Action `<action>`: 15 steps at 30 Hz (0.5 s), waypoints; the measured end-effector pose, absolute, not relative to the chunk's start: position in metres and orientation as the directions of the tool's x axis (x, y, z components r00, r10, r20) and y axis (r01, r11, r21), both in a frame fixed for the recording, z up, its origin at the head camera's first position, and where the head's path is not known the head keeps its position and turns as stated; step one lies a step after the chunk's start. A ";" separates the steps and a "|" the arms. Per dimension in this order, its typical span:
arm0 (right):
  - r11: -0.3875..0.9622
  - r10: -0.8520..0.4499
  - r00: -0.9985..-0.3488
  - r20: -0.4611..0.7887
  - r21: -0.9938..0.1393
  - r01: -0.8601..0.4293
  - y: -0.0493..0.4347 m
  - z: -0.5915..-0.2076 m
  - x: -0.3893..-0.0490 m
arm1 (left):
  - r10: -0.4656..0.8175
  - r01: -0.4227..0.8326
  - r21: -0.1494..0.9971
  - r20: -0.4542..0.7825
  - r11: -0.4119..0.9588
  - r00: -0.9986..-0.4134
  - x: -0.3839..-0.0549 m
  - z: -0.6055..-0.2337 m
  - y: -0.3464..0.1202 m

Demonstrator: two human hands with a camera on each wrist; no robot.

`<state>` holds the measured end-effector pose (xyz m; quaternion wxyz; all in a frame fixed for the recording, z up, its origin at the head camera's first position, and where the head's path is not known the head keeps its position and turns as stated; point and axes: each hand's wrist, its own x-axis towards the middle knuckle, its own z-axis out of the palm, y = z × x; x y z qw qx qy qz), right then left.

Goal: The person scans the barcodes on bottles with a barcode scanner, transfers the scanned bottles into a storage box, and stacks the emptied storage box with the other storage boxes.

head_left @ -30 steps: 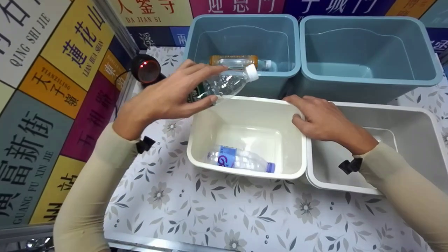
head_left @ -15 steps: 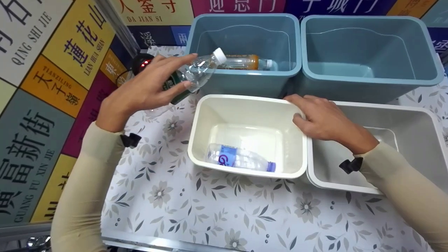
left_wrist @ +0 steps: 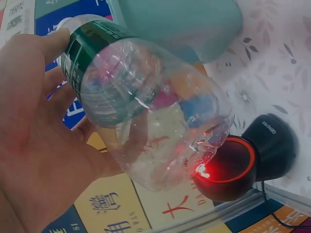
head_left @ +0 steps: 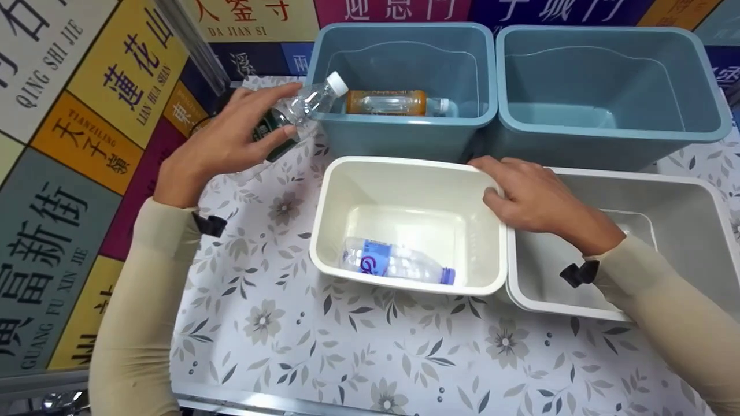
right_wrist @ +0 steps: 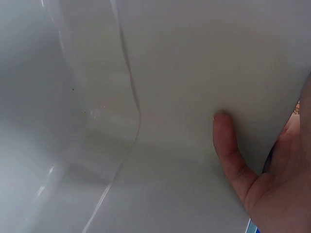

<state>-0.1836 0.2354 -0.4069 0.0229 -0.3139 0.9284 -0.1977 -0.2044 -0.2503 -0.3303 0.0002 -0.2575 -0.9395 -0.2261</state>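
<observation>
My left hand (head_left: 222,138) grips a clear plastic bottle (head_left: 309,104) with a white cap and a green label, tilted with its cap up and to the right. In the left wrist view, the bottom of the bottle is right at a black scanner (left_wrist: 226,167) glowing red. My right hand (head_left: 529,196) holds the right rim of a cream bin (head_left: 404,190), its thumb pressed to the inner wall in the right wrist view. Inside that bin lies a clear bottle with a blue label and purple cap (head_left: 399,263).
Behind stand two blue-grey bins, the left one (head_left: 404,121) holding an orange-labelled bottle (head_left: 387,103), beside the right one (head_left: 613,136). A grey-white bin (head_left: 624,179) adjoins the cream bin under my right forearm. A flower-patterned cover (head_left: 347,346) lies beneath, with lettered panels around.
My left hand has carried the green-labelled bottle leftward and slightly back, away from above the cream bin to beside the scanner. My right hand has stayed on the rim.
</observation>
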 end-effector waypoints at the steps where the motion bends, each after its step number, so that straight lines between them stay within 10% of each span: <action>1: 0.725 -0.591 -0.803 0.083 -0.382 -0.573 0.235 -0.407 -0.184 | 0.481 0.482 0.428 0.119 0.764 -0.868 -0.206 -0.332 -0.252; 15: 0.720 -0.593 -0.801 0.078 -0.393 -0.571 0.235 -0.407 -0.183 | 0.416 0.406 0.464 0.088 0.787 -0.905 -0.220 -0.340 -0.265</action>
